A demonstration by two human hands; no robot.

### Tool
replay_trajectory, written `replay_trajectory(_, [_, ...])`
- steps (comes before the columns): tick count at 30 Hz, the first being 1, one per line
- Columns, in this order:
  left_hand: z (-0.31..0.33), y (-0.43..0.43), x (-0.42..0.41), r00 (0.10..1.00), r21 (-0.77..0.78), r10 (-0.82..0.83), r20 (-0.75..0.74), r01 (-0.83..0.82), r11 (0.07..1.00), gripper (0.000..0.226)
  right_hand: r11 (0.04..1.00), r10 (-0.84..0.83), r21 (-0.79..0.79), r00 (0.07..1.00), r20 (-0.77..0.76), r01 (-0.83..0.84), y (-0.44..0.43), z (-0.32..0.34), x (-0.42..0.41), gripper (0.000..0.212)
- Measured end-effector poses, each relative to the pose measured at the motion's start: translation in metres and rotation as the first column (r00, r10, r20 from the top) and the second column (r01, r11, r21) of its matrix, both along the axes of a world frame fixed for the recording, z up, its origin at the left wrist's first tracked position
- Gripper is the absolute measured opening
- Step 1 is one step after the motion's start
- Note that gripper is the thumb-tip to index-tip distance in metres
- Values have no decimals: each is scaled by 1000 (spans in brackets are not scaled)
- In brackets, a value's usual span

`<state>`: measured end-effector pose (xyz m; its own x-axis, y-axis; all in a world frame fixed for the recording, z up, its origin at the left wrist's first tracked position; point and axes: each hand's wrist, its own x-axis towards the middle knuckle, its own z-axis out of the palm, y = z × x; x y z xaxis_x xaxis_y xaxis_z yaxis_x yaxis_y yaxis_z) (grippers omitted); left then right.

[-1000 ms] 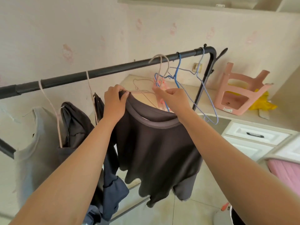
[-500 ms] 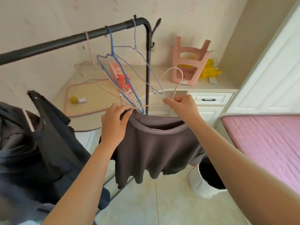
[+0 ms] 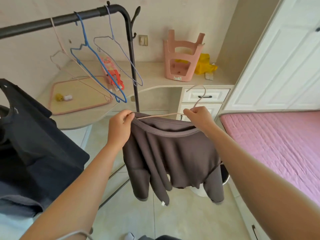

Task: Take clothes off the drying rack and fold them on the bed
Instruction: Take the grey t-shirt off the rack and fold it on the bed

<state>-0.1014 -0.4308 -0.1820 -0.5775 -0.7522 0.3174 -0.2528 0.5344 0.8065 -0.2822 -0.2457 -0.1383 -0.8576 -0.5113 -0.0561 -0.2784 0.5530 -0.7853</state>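
A brown long-sleeved top (image 3: 173,158) hangs in the air in front of me, off the black drying rack (image 3: 69,19). My left hand (image 3: 119,125) grips its left shoulder together with the end of a thin pink wire hanger (image 3: 199,99). My right hand (image 3: 199,116) grips the hanger by its neck, at the top's collar. The hook points up toward the drawers. The pink bed (image 3: 273,149) lies to the right. Dark clothes (image 3: 34,141) still hang on the rack at the left.
Three bare wire hangers, pink, blue (image 3: 97,61) and lilac, dangle from the rack's bar. Behind it runs a beige desk (image 3: 152,80) with an upturned pink stool (image 3: 181,56) and a pink-rimmed mat. A white bin (image 3: 199,190) stands on the tiled floor behind the top. White wardrobe doors rise at right.
Both hands lifted the brown top and its hanger off the rack bar and carried it right and down toward the bed. My view swung right, bringing the bed into sight.
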Motion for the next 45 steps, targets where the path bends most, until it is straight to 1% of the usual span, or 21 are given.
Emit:
replay_trajectory(3, [1,-2,6,1000,2,21,20,-21,1000,16,999,31,30,998,63,-33,4,-7,-1,38])
replay_trajectory(6, [2,-5,13,998,23,54,11,-54,998,17,998,39,41,994,105,-43,2,-16,-2,27])
replay_trajectory(8, [3,-9,16,996,42,86,-4,-85,995,19,999,38,-2,991,129,-39,-2,-21,-4,25])
replay_trajectory(12, [4,-23,17,991,106,132,-4,-131,986,21,995,48,-94,980,191,-30,-14,-27,-6,29])
replay_trajectory(14, [5,-31,17,988,140,152,-4,-150,979,21,982,26,-186,970,240,20,-21,-28,-9,34])
replay_trajectory(16, [5,-43,20,985,159,174,-10,-170,972,21,930,19,-351,937,350,112,-30,-27,-15,38])
replay_trajectory(17, [4,-48,21,985,156,170,-5,-167,973,22,908,42,-400,924,380,123,-34,-25,-18,38])
replay_trajectory(18, [5,-52,21,988,147,154,6,-153,977,23,904,70,-415,925,374,99,-39,-23,-19,40])
replay_trajectory(22, [11,-58,21,996,70,80,39,-82,994,22,923,207,-375,930,303,-83,-66,-15,-6,48])
replay_trajectory(25, [14,-63,22,997,46,54,51,-56,997,19,880,297,-455,905,303,-136,-96,-4,9,44])
replay_trajectory(28, [16,-67,26,997,47,67,49,-69,997,17,826,392,-526,878,276,-203,-127,10,24,40])
replay_trajectory(31, [20,-79,38,992,32,118,53,-120,992,17,808,463,-489,868,180,-329,-160,23,40,39])
replay_trajectory(35, [21,-98,62,973,-15,203,113,-203,979,19,798,531,-355,847,32,-487,-201,38,69,36])
replay_trajectory(37, [23,-103,71,966,-5,231,114,-232,973,19,785,571,-281,821,-21,-552,-219,44,85,29])
replay_trajectory(39, [26,-108,79,964,21,246,105,-249,968,19,772,601,-225,798,-49,-595,-240,49,98,21])
replay_trajectory(42, [29,-115,92,972,53,217,91,-223,973,20,775,610,-166,790,-55,-610,-271,58,116,30])
replay_trajectory(45, [32,-119,107,979,56,176,99,-182,982,18,763,621,-176,781,-65,-622,-300,75,132,33])
